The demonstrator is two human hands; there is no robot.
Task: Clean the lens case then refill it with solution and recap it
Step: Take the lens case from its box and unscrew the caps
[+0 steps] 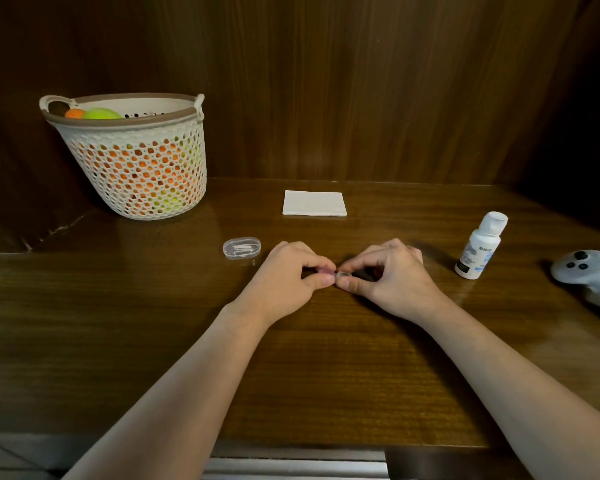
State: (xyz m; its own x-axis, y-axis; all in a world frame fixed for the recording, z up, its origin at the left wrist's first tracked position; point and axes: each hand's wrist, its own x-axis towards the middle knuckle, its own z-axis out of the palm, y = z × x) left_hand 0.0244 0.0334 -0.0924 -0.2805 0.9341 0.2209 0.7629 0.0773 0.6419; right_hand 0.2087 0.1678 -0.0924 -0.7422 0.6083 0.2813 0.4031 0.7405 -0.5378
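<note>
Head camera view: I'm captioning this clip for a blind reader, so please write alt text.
Two bare hands, left hand and right hand, pinch a small lens case together over a dark wooden table. A white solution bottle stands right; a folded tissue lies behind, a clear plastic box left.

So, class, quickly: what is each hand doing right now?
Left hand: closed, pinching the lens case.
Right hand: closed, pinching the same lens case.

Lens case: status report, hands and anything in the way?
Left hand and right hand both pinching the lens case over the table. Solution bottle capped, upright, right of the hands. Nothing in the way.
</note>
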